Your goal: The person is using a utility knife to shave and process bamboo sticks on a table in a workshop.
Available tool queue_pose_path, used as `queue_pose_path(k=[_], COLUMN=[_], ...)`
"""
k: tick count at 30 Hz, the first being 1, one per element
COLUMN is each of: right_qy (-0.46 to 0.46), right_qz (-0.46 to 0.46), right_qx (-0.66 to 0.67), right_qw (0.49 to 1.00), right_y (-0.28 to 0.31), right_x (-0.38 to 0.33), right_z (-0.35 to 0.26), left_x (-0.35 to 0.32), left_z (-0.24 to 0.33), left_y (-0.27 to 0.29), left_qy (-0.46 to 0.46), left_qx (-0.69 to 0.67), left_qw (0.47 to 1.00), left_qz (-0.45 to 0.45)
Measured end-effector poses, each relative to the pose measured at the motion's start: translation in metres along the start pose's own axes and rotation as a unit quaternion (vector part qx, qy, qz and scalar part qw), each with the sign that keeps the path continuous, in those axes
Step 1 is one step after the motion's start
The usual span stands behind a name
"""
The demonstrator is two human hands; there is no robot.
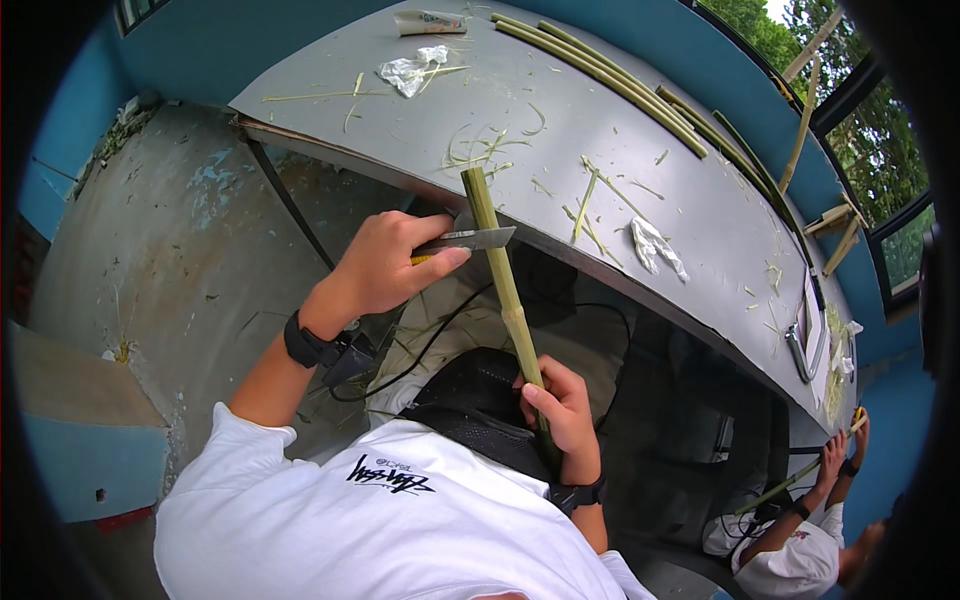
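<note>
My left hand (378, 265) is closed around a utility knife (485, 239) with a bit of yellow at its handle. The knife's blade lies across the upper part of a green-yellow bamboo stick (508, 300), touching or just in front of it. Lower down, my right hand (562, 408) grips the same stick below its raised joint. The stick slants from my lap, beside a black mesh cloth (470, 395), up to the table's near edge. Its lower end is hidden behind my right hand and arm.
Across the grey table (400, 150) lie long bamboo sticks (610, 85), thin shavings (590, 200), crumpled tissues (412, 72) and a paper cup (430, 22) on its side. A metal-framed tool (800, 350) rests at the right end, where another person (795, 555) works on a stick.
</note>
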State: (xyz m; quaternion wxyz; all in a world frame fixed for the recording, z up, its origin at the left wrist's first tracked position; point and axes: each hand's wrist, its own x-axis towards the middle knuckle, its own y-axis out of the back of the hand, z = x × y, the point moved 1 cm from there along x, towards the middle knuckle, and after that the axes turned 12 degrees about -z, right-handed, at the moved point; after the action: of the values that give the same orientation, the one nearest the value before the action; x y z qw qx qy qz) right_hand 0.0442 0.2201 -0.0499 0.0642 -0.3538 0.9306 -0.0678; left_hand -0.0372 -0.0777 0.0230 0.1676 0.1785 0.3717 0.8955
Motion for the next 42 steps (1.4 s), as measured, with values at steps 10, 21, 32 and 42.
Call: queue_pose_path(k=[10, 21, 32, 42], right_qy=[0.003, 0.002, 0.002, 0.008], right_qz=[0.005, 0.013, 0.014, 0.019], right_qx=[-0.007, -0.017, -0.011, -0.011], right_qw=[1.000, 1.000, 1.000, 1.000], right_y=[0.000, 0.000, 0.000, -0.001], right_x=[0.000, 0.000, 0.000, 0.000], right_z=[0.000, 0.000, 0.000, 0.001], left_x=[0.000, -0.002, 0.000, -0.001], left_z=[-0.003, -0.037, -0.027, -0.019], left_y=[-0.003, -0.031, -0.017, -0.011], left_qy=[0.004, -0.018, -0.010, -0.014], left_qx=[-0.032, -0.148, -0.103, -0.080], left_qw=[0.999, 0.989, 0.994, 0.996], left_qz=[-0.017, -0.009, -0.023, -0.026])
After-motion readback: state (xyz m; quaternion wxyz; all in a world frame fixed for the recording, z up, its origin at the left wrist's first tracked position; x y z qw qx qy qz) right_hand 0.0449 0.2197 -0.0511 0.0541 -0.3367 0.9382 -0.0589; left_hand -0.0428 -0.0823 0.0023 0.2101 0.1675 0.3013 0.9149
